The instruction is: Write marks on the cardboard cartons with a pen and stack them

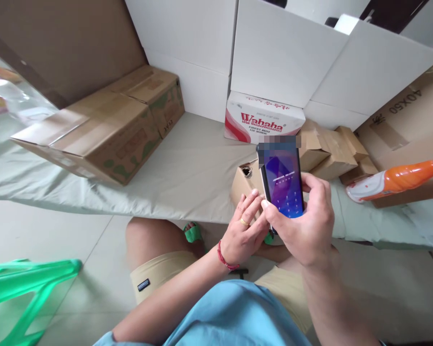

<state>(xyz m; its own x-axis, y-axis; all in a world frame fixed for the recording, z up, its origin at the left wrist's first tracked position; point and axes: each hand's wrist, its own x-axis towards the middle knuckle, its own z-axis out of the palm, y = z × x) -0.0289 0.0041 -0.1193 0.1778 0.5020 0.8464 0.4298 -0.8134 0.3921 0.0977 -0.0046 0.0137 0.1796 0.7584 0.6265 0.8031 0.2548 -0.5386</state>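
Observation:
A smartphone with a lit lock screen and a number keypad is held upright in front of me. My right hand grips it by its lower part, thumb on the left edge and fingers around the right edge. My left hand has its fingers stretched out beside the phone's lower left side; it wears a ring and a red bracelet. Whether its fingertips touch the phone or my right thumb I cannot tell. Behind the phone stands a small brown box with a hole in its top, partly covered.
On the cloth-covered table are a long cardboard box, a white and red Wahaha box, several small brown boxes and an orange bottle. White panels rise behind. A green stool stands at the left.

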